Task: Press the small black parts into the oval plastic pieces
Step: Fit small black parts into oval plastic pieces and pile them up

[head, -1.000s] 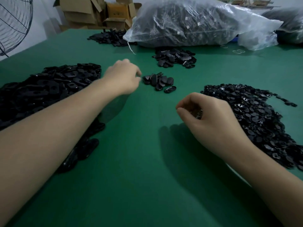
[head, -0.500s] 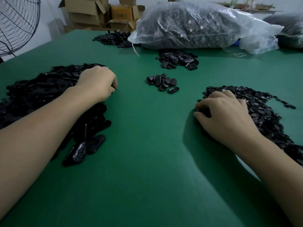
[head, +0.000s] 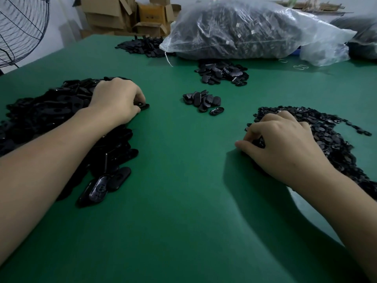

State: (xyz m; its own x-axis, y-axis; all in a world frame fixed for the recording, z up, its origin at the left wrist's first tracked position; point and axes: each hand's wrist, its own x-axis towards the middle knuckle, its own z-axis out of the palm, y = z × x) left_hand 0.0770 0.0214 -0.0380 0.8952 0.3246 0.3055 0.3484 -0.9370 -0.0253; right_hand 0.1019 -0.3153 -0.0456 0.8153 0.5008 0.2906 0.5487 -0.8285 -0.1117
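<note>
A big heap of black oval plastic pieces [head: 47, 111] covers the left of the green table [head: 183, 201]. My left hand [head: 117, 99] lies at the heap's far right edge, its fingertips pinching one oval piece [head: 143, 106] against the table. A spread of small black parts [head: 330, 139] lies at the right. My right hand [head: 283, 146] rests on that spread's left edge, fingers curled, thumb and forefinger pinching a small black part [head: 259, 142]. A little cluster of oval pieces [head: 203, 102] sits between the hands, farther back.
Another pile of black pieces [head: 222, 73] lies behind the cluster, and a flat pile [head: 142, 46] farther back. A large clear bag full of parts [head: 255, 29] fills the back right. Cardboard boxes [head: 126, 15] stand behind the table. A fan [head: 22, 27] stands at far left.
My left hand drew back from the middle cluster to the oval heap and took hold of a piece. My right hand moved right onto the small parts and pinched one.
</note>
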